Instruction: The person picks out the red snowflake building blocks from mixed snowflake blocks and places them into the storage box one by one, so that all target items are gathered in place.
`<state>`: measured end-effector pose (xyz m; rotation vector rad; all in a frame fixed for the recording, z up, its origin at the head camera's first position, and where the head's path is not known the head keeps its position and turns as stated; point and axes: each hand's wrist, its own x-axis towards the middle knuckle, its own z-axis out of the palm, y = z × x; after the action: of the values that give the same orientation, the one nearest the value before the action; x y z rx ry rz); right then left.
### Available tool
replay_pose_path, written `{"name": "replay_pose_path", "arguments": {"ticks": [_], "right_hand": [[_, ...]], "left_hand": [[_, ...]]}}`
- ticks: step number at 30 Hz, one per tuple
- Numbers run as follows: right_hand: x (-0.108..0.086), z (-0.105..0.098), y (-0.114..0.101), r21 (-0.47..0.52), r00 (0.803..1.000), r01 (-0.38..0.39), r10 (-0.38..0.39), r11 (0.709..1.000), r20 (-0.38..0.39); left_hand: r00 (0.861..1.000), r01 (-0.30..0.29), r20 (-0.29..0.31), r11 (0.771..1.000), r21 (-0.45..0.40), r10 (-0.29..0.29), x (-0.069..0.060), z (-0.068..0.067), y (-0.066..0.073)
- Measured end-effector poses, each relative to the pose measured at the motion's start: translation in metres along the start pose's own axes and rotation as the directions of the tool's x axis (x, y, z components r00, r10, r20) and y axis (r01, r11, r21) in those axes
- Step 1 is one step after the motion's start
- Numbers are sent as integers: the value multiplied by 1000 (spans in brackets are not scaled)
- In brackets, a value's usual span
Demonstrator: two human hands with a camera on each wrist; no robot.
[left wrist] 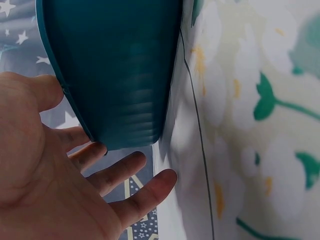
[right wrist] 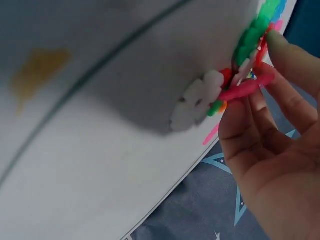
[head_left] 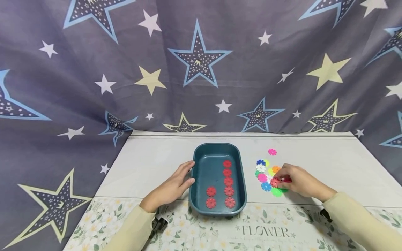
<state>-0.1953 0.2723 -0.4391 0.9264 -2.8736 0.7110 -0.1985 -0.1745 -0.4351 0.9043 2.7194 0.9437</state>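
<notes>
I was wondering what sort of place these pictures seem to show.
Probably an indoor tabletop play or work spot: a star-printed curtain hangs behind a table with a flower-printed cover, where a blue-green tray with red discs stands beside a loose multicoloured cluster.

This looks like a home or a play corner, though which room cannot be told. Behind the tray [head_left: 202,174] hangs a purple-grey curtain [head_left: 201,99] printed with stars and little crowns, running round to the tray's left and right. Beneath the tray lies a table cover [head_left: 154,165], mostly white there, with flowers, leaves and "FLOWER" printed nearer the viewer. Bright, toy-like flower-shaped discs [head_left: 262,177] lie right of the tray.
</notes>
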Motion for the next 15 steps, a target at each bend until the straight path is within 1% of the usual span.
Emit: {"name": "replay_pose_path", "arguments": {"ticks": [5, 10, 12, 15], "right_hand": [[-1, 2, 0, 12, 1000, -16, 16, 1000, -6], [0, 6, 1, 72, 999, -49, 49, 996, -6], [0, 6, 0, 96, 999, -49, 51, 994, -9], [1, 3, -3, 138, 1000, -24, 26, 990, -8]], "left_hand": [[1000, 3, 2, 1000, -5, -3, -1, 0, 0], [1000, 9, 2, 1000, 2, -9, -2, 0, 1], [1000, 6, 0, 1000, 8, -6, -2, 0, 1], [1000, 5, -1, 1000, 13, -5, -2, -1, 1]]}}
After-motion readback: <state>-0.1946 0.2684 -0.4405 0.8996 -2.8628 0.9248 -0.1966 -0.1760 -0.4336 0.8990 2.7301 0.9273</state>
